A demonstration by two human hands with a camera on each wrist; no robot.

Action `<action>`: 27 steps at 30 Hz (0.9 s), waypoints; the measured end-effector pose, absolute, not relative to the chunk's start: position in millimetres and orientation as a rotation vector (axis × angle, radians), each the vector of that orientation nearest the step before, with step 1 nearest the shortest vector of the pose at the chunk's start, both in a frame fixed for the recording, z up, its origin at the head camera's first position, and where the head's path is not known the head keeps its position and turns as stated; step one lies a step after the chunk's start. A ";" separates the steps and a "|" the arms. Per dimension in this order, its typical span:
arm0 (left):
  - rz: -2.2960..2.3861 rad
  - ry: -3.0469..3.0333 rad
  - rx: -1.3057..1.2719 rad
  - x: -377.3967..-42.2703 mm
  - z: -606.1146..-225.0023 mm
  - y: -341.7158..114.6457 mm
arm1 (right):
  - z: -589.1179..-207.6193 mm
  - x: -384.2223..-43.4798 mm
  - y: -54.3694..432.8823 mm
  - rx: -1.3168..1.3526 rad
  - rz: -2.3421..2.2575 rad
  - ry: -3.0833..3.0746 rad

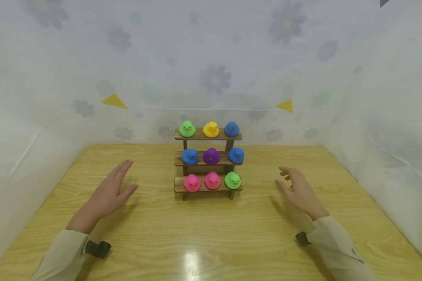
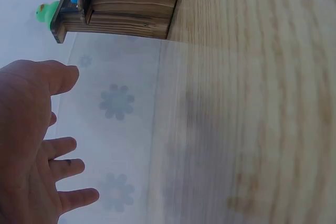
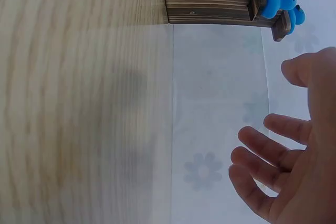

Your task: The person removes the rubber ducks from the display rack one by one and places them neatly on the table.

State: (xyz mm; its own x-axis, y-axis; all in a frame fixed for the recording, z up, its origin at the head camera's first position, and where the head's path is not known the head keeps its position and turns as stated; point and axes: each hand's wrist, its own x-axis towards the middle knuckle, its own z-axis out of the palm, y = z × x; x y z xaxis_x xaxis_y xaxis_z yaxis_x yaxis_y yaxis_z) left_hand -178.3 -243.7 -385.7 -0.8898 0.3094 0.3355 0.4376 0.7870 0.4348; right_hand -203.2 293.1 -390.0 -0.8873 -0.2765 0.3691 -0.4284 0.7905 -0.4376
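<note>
Flower-printed sheeting (image 1: 214, 47) hangs behind and to both sides of a wood-grained table (image 1: 214, 222), where a three-tier wooden stand (image 1: 179, 184) bears nine toy ducks (image 1: 211, 156), three to a shelf, ahead of me and between my hands. I hold nothing: my left hand (image 1: 107, 195) has its fingers extended and thumb spread, while my right hand (image 1: 300, 193) has its fingers slightly bent, thumb apart, both well off the stand. I judge the ducks light, soft and perhaps a little slick, hardly fragile; a gentle pinch round the body, below the head, should suit. The stand looks stiff, best gripped by its shelf ends, though a jolt could topple ducks. One blue duck (image 1: 236, 155) sits right at its middle shelf's right end. Each side leaves my hands room to come in; the table's far edge runs behind the stand.
</note>
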 end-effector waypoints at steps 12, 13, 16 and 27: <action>-0.795 -2.734 -0.574 -180.9 -383.8 -241.2 | -393.5 -208.1 281.2 0.610 0.804 -2.629; -0.799 -2.739 -0.571 -180.6 -383.1 -241.1 | -394.0 -208.7 280.3 0.621 0.805 -2.619; -0.817 -2.756 -0.558 -180.0 -381.3 -240.7 | -395.3 -209.7 277.5 0.648 0.806 -2.594; -0.960 -2.784 -0.543 -180.0 -375.1 -240.4 | -397.0 -211.0 266.9 0.730 0.821 -2.547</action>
